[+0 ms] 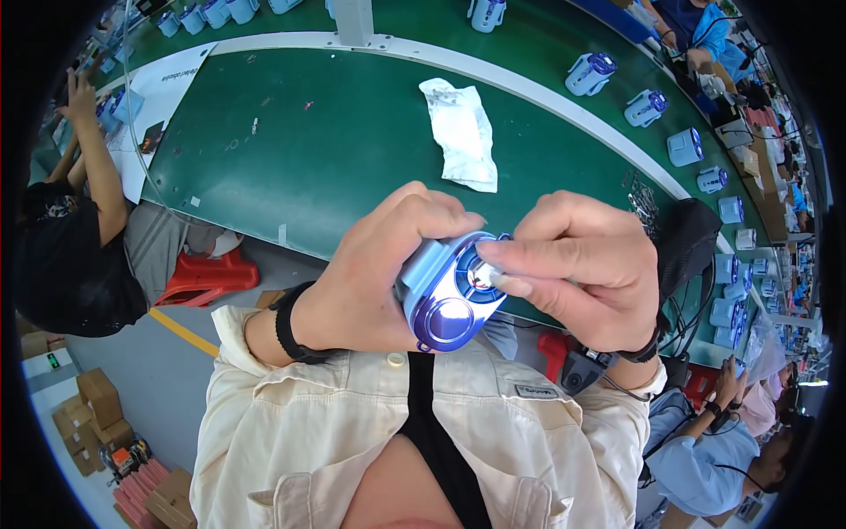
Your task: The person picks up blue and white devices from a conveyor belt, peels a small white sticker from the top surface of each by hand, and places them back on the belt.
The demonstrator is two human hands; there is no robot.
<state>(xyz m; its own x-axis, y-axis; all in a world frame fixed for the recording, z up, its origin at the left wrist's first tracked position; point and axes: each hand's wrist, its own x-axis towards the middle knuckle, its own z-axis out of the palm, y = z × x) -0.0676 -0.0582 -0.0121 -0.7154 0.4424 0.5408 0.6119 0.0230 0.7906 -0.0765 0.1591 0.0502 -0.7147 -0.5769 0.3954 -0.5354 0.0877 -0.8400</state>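
In front of my chest my left hand is wrapped round a small light-blue and purple device. Its glossy purple face is turned up, with a shiny round disc at the near end and a round ribbed recess at the far end. At that recess the thumb and fingertips of my right hand are pinched together. Whatever they grip there is mostly covered by the fingers and too small to name. A crumpled white packet lies on the green table beyond my hands.
Similar blue devices line the strip beyond a pale curved rail. Small metal parts and a black bag lie right. A co-worker sits left near a red stool; another person sits right.
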